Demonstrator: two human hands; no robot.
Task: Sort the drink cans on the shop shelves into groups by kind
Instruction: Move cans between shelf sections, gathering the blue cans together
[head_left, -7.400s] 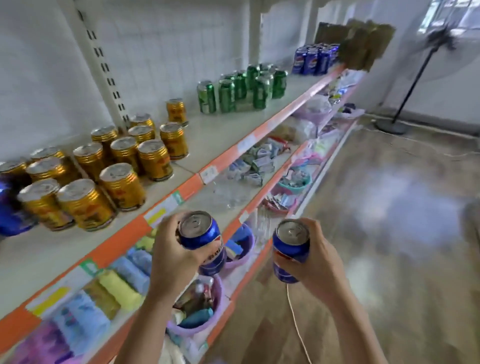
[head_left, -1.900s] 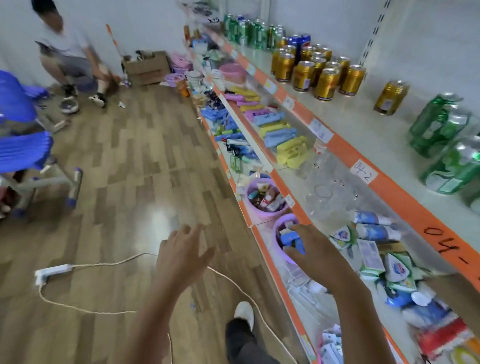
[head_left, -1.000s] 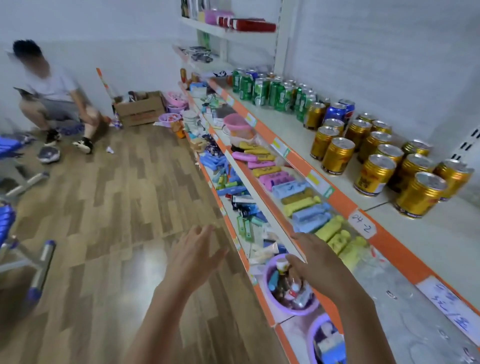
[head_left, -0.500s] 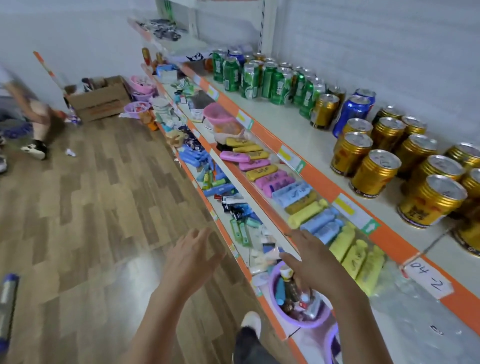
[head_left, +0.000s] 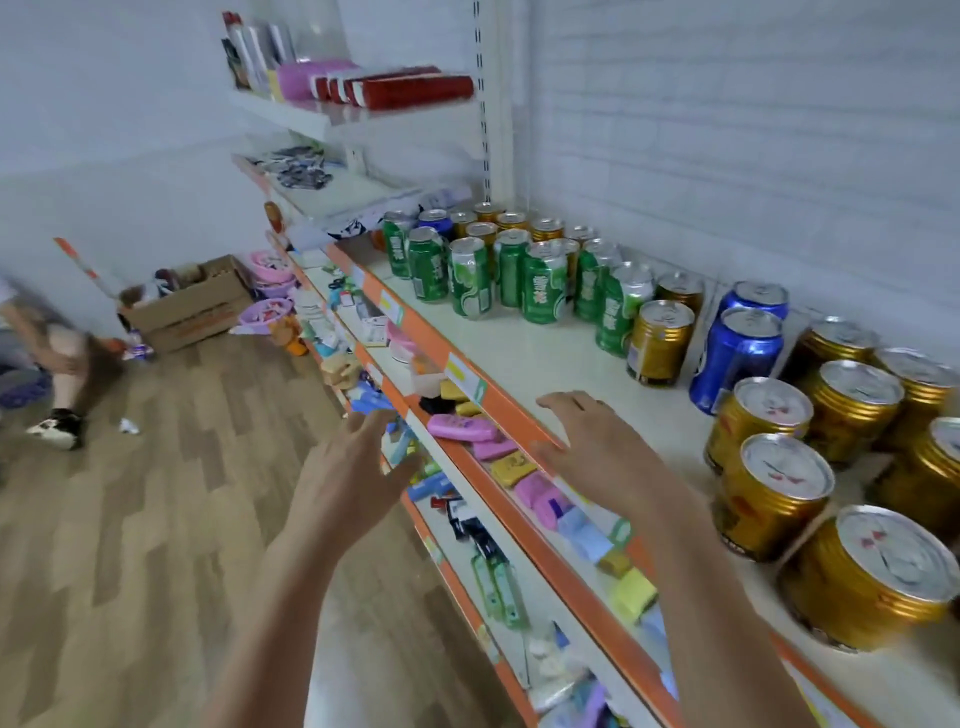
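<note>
Head view, the only one supplied. The person's left hand (head_left: 358, 467) is raised over the aisle floor with fingers spread and straight, holding nothing. The right hand (head_left: 592, 441) hangs over the orange front lip of the can shelf (head_left: 519, 358), fingers extended and slightly parted, also holding nothing; whether it touches the lip cannot be told.

The deciding relation: two blue cans (head_left: 737, 358) stand upright, one behind the other, ahead of and to the right of the right hand, on the far side of the bare shelf top. They sit between a lone gold can (head_left: 660, 343) on their left and the main block of gold cans (head_left: 810, 457) on their right. Their long axes are vertical, tops up. The right hand is plainly the nearer; the left is well apart, off the shelf altogether.

Further along, the green cans (head_left: 519, 280) form a cluster, with several gold tops and one more blue can (head_left: 435, 222) mixed in at its rear against the wall.

Judgement: sorting is incomplete. The blue pair appears the likeliest next pick, reached forward and rightward. Risk: knocking the adjacent gold cans, which stand just beside.
</note>
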